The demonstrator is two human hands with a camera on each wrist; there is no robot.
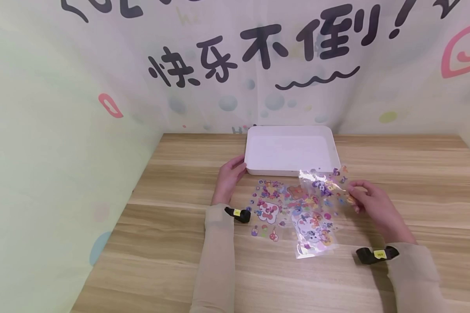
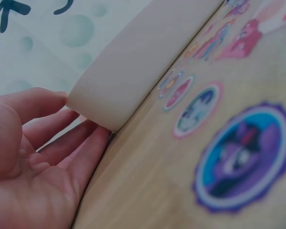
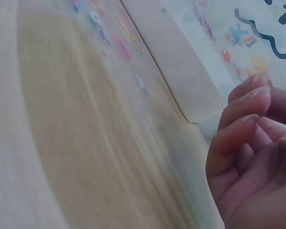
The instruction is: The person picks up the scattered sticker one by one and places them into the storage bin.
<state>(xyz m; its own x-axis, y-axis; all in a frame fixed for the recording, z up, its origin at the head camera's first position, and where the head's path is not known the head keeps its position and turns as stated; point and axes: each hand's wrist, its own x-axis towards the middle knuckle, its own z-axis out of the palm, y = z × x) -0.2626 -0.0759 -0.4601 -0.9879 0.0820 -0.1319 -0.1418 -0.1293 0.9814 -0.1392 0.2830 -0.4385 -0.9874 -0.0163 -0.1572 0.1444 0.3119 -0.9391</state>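
My left hand touches the front left corner of a white tray; in the left wrist view its fingers lie against the tray's outer side. My right hand pinches the right edge of a clear sticker sheet with colourful cartoon figures, raised before the tray's front right corner. In the right wrist view the fingers are curled toward the thumb, and the sheet's film is hard to make out. Below it, other clear sticker sheets lie overlapping on the table.
The tray stands at the back of the wood-grain table, near a printed cloth backdrop with large dark lettering. A pale cloth wall borders the left side. Black straps circle both wrists.
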